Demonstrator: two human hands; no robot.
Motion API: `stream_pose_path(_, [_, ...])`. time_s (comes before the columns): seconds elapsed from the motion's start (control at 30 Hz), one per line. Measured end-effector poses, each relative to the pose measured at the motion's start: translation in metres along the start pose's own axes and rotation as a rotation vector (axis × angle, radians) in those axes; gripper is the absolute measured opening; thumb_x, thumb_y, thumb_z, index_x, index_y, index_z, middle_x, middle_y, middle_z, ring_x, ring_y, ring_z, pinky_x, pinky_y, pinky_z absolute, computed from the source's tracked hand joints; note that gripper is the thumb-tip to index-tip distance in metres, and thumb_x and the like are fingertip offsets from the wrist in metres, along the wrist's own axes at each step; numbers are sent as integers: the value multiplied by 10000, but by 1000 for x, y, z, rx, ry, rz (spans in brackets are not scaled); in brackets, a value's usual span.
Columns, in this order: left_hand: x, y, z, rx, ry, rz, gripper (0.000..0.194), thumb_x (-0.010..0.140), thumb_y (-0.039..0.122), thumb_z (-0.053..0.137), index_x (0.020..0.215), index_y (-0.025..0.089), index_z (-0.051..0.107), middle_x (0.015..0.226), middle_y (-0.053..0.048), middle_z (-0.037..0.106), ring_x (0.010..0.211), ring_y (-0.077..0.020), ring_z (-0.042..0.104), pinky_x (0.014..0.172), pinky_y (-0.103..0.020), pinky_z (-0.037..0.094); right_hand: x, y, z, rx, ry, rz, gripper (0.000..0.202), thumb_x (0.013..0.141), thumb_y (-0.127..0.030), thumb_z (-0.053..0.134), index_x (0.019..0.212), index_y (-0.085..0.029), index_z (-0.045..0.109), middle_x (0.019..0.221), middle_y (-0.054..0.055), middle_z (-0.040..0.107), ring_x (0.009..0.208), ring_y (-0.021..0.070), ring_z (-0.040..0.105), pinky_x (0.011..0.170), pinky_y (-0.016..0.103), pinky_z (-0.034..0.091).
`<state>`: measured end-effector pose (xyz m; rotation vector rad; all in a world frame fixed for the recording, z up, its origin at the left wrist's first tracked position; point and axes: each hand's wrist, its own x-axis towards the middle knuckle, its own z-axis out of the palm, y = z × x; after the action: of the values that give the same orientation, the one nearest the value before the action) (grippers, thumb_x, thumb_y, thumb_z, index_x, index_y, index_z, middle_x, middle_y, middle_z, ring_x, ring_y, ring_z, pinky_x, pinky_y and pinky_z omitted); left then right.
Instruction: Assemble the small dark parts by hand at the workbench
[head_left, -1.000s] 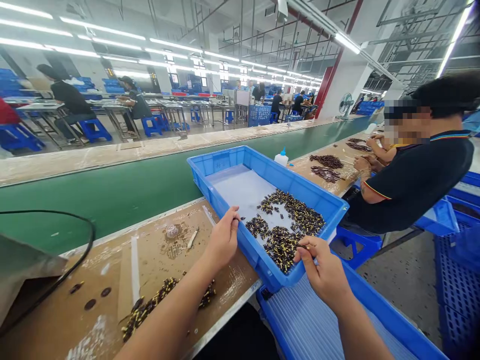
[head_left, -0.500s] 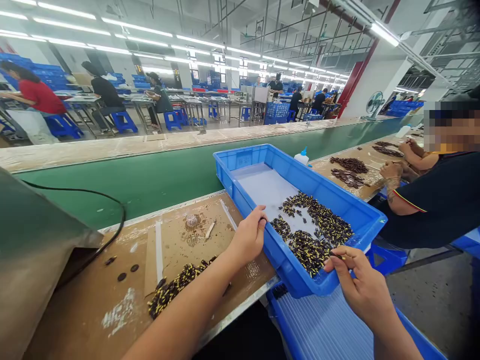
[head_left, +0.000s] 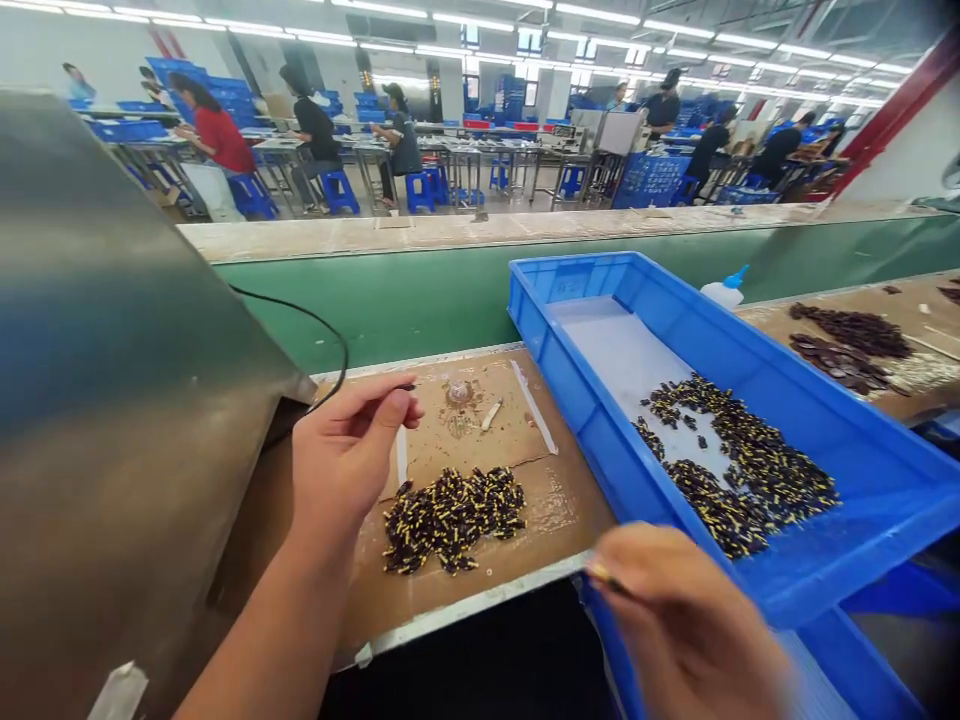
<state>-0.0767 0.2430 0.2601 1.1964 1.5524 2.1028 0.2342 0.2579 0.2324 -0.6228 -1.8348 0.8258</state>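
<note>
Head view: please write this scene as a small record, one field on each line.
left hand: above the bench, small dark piece at its fingertips
right hand: blurred, near the blue tray, pinching a yellow-tipped piece
pile: dark, yellow-tipped pieces on the bench, left of the tray
blue tray: holds a white sheet and similar pieces
bottle: white, blue cap, beyond the tray

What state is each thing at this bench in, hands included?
Left hand: pinched shut on a small dark piece.
Right hand: motion-blurred, closed on a dark-and-yellow piece.
Blue tray: open-topped, partly covered with loose pieces over a white sheet.
Bench pile: loose, heaped.
Bottle: blue nozzle fitted; fill level unclear.
Black cable: slack, curved.
</note>
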Motion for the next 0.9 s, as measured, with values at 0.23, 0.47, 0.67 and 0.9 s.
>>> stream_pose_path(0.23, [-2, -80, -33, -229, 253, -372, 436, 724, 449, 868, 1009, 135, 771, 867, -83, 732, 742, -132, 681, 716, -244, 576, 139, 78, 144, 147, -197, 294, 208, 889, -334, 656, 1012, -189, 739, 851, 54, 748, 742, 182, 685, 688, 305, 561])
stream_pose_path(0.47, [-21, -107, -21, -226, 243, -480, 491, 718, 499, 854, 1011, 116, 758, 868, -99, 730, 736, -149, 679, 692, -265, 565, 187, 152, 168, -176, -227, 90, 254, 890, -280, 574, 1024, -201, 774, 1068, 94, 779, 892, 225, 706, 841, 372, 557])
stream_pose_path(0.67, [-25, -102, -15, -144, 195, -432, 407, 806, 473, 787, 1028, 133, 759, 888, -98, 730, 753, -151, 673, 664, -253, 545, 182, 169, 172, -154, -174, 94, 280, 858, -346, 648, 1063, -186, 752, 951, 73, 782, 735, 188, 657, 720, 326, 529])
stream_pose_path(0.9, [-30, -95, -16, -174, 178, -430, 344, 844, 428, 771, 1052, 153, 769, 942, -103, 744, 779, -137, 676, 690, -241, 545, 180, 177, 179, -94, -217, 63, 265, 913, -330, 597, 1053, -191, 775, 1036, 69, 785, 805, 174, 666, 754, 310, 512])
